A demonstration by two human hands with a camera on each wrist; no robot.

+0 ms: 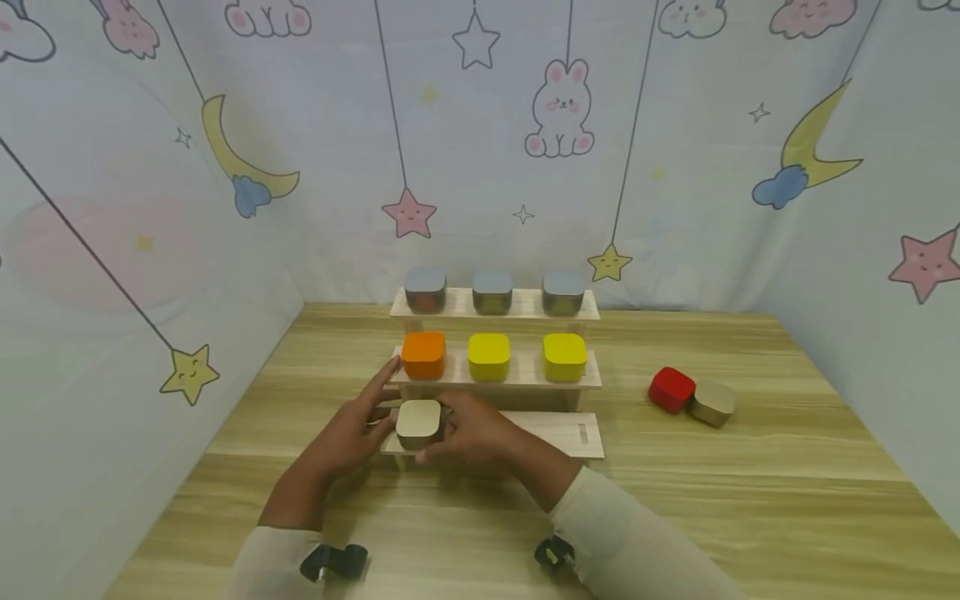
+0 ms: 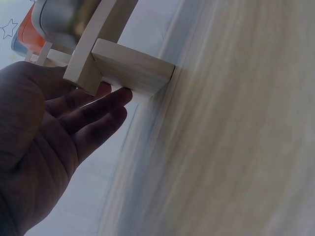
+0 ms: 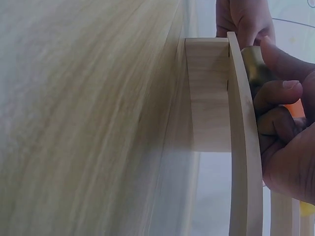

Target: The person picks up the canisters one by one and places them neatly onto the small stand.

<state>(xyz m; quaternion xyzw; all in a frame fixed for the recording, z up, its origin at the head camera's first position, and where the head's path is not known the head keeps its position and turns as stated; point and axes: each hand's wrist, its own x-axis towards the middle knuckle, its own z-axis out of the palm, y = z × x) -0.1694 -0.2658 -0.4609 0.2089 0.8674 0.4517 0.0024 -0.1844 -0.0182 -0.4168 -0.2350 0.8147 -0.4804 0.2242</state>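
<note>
A gold rounded-square tin (image 1: 419, 421) stands upright at the left end of the lowest tier of a wooden three-tier rack (image 1: 551, 432). My right hand (image 1: 480, 432) holds the tin from its right side, the thumb toward the front and the other fingers curled, as the right wrist view shows. At the rack's left end is my left hand (image 1: 352, 432), its thumb beside the tin and one finger reaching up near the orange tin (image 1: 423, 356). In the left wrist view its fingers (image 2: 101, 109) extend loosely by the end of the board.
Two yellow tins (image 1: 489, 357) share the middle tier with the orange one. Silver-grey tins (image 1: 492, 292) line the top tier. To the right, a red tin (image 1: 671, 390) and another gold tin (image 1: 712, 403) lie close together on the wood-grain table (image 1: 787, 467). Patterned cloth walls (image 1: 480, 150) surround the table.
</note>
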